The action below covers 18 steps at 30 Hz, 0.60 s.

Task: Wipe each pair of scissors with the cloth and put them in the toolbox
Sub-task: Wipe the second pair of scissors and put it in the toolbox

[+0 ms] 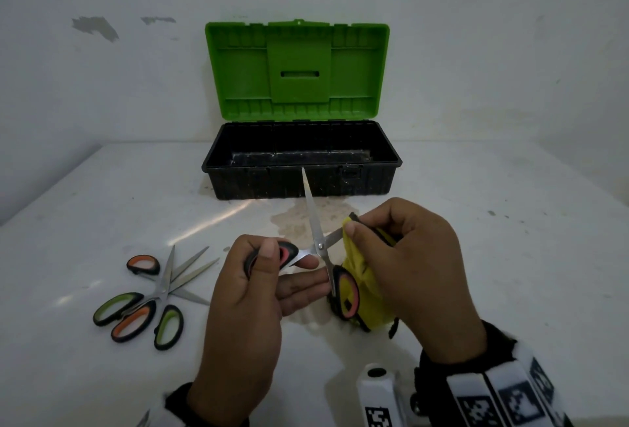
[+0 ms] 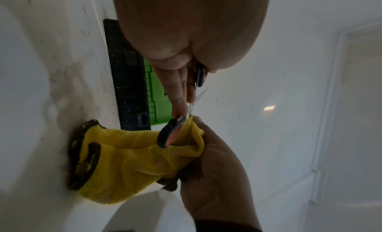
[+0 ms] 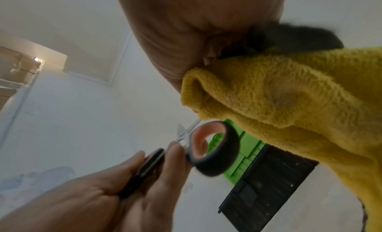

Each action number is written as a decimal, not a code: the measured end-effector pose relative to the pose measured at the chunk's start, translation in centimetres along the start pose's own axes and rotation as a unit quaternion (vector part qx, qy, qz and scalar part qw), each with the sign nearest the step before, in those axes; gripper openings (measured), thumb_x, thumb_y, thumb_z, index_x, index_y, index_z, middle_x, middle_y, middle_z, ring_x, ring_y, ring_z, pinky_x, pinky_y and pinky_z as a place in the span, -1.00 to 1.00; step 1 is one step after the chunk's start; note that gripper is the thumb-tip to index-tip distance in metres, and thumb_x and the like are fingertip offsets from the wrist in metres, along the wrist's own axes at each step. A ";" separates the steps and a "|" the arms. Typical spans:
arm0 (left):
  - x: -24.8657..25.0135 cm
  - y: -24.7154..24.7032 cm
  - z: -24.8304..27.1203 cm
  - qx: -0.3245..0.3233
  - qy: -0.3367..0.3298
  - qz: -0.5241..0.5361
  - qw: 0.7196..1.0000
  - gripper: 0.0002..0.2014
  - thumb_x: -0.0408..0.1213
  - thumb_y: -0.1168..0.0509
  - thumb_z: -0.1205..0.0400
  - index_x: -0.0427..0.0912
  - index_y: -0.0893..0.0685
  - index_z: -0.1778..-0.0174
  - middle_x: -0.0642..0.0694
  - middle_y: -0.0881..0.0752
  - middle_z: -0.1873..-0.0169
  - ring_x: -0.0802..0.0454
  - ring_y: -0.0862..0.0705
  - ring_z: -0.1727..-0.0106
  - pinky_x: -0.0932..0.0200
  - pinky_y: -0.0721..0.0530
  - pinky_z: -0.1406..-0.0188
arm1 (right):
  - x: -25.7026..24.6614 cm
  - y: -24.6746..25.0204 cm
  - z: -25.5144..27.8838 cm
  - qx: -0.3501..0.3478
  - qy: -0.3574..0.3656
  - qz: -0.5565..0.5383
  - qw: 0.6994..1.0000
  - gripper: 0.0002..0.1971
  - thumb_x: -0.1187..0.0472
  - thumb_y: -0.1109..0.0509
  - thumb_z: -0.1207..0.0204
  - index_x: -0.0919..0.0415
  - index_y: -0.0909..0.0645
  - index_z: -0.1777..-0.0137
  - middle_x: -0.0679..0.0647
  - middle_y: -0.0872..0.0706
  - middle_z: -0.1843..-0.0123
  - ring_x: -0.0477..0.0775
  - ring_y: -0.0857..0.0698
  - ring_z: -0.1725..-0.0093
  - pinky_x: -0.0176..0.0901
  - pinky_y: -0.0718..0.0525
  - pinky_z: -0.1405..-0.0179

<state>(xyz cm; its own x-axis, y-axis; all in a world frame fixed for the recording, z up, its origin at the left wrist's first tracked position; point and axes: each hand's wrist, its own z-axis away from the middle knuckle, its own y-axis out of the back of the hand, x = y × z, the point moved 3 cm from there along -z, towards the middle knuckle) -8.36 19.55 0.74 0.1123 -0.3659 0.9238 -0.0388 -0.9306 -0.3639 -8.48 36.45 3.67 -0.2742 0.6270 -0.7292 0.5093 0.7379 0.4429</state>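
The person's left hand (image 1: 245, 294) grips one black-and-pink handle loop of the pink-handled scissors (image 1: 318, 249), thumb curled over the loop and the other fingers stretched underneath it. The scissors are held spread wide above the middle of the table (image 1: 102, 209), towards its near edge; one blade points up and away at the toolbox (image 1: 301, 161) while the other runs to the right into the cloth. The right hand (image 1: 408, 263) pinches the yellow cloth (image 1: 360, 277) around that second blade, thumb pressed on top and fingers curled behind the fold, so the blade tip is hidden inside the fabric. The rest of the cloth hangs down from the hand, and its dark-trimmed lower end rests on the table; the free handle loop dangles in front of it. The toolbox sits against the far edge of the table, its green lid (image 1: 297, 69) standing upright and open, the black tray beneath it. Towards the left side of the table, near the front edge, lie two more pairs in a crossed heap: orange-handled scissors (image 1: 143, 265) and green-handled scissors (image 1: 117, 307), their blades overlapping and pointing right and away.
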 end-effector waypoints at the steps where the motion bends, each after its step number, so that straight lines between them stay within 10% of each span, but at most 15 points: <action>1: 0.1 0.1 -0.1 0.001 -0.001 -0.001 1.000 -0.65 -0.08 -0.14 -0.59 -0.36 -0.53 0.05 -0.33 -0.80 0.28 -0.34 -0.84 0.21 -0.05 -0.83 0.25 | -0.3 -0.2 0.2 -0.013 0.006 -0.006 1.000 -0.87 0.14 -0.59 -0.45 -0.02 -0.71 0.27 -0.25 -0.68 0.39 -0.25 -0.68 0.24 -0.59 -0.51 0.34; 18: 0.8 0.4 -0.3 0.022 0.042 -0.001 0.999 -0.71 -0.19 -0.06 -0.79 -0.31 -0.56 0.05 -0.28 -0.80 0.35 -0.34 -0.84 0.27 -0.02 -0.82 0.33 | -2.1 -0.4 0.6 -0.044 0.054 -0.014 0.997 -0.93 0.12 -0.59 -0.45 0.03 -0.75 0.21 -0.27 -0.72 0.33 -0.24 -0.71 0.19 -0.60 -0.57 0.28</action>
<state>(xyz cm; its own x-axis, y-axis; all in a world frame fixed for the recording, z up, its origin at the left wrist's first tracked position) -8.58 18.88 1.41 0.0279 -0.3645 0.9308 0.0048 -0.9311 -0.3648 -7.64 34.68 4.72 -0.3753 0.6259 -0.6836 0.4280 0.7712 0.4711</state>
